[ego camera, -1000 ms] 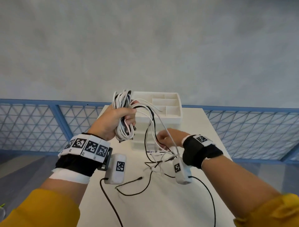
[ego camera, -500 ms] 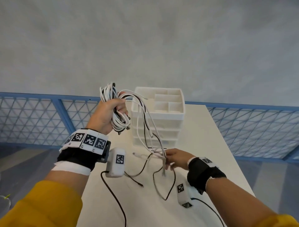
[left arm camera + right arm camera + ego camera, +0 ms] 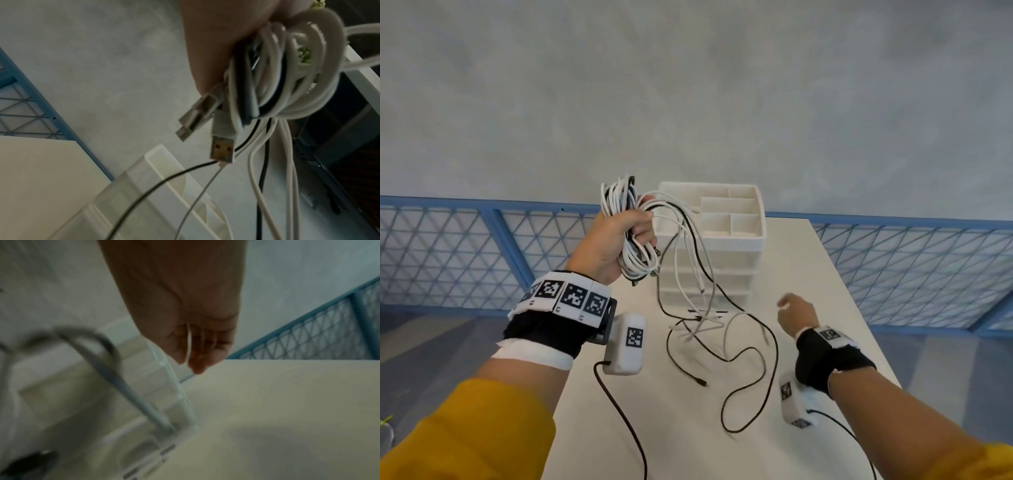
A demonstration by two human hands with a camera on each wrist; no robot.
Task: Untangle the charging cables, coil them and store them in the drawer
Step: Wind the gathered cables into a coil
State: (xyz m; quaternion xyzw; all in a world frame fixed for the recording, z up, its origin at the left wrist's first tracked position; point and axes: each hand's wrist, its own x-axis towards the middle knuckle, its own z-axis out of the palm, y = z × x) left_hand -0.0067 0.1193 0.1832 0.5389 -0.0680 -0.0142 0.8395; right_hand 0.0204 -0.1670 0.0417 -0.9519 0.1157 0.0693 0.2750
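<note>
Several cables (image 3: 690, 274) trailed from the bundle (image 3: 635, 236) gripped in our left hand (image 3: 613, 246) over the near table (image 3: 688, 438), and our right hand (image 3: 796, 313) pinched one white strand, so pulling risked tightening knots or toppling the far drawers (image 3: 726, 253).

1. Drawer unit (image 3: 710, 260): stands on the table (image 3: 835, 291), at its far end.
2. Cable bundle (image 3: 630, 236): held in the left hand (image 3: 613, 246), above the table, left of the unit.
3. Loose cable ends (image 3: 722, 342): trail from the bundle onto the table before the unit.
4. Right hand (image 3: 796, 313): right of the loose ends.
</note>
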